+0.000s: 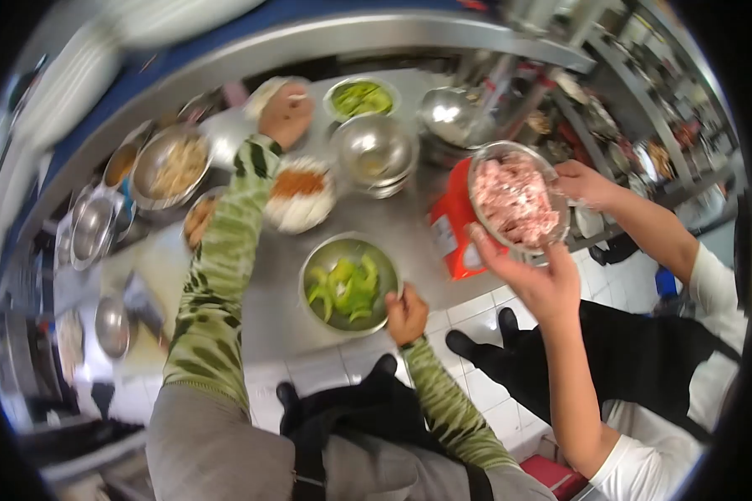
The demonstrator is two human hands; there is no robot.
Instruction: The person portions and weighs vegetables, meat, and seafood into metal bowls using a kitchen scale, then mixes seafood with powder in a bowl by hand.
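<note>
My right hand (408,314) grips the right rim of a metal bowl (351,324) holding green pepper pieces (344,288) near the table's front edge. Farther back, my left hand (287,113) reaches over the table beside a pale item (263,96); its fingers are blurred, and what they hold, if anything, cannot be made out. Below that hand sits a bowl of white and orange-brown powder (299,196). Stacked empty metal bowls (376,150) stand to its right, with a bowl of green slices (361,98) behind them.
At the right a co-worker holds a metal bowl of pink raw meat (515,199) in both hands, over a red container (458,225). On the left are a bowl of pale food (180,167), a cutting board (154,250) and a knife (146,309). A metal shelf (376,32) spans the back.
</note>
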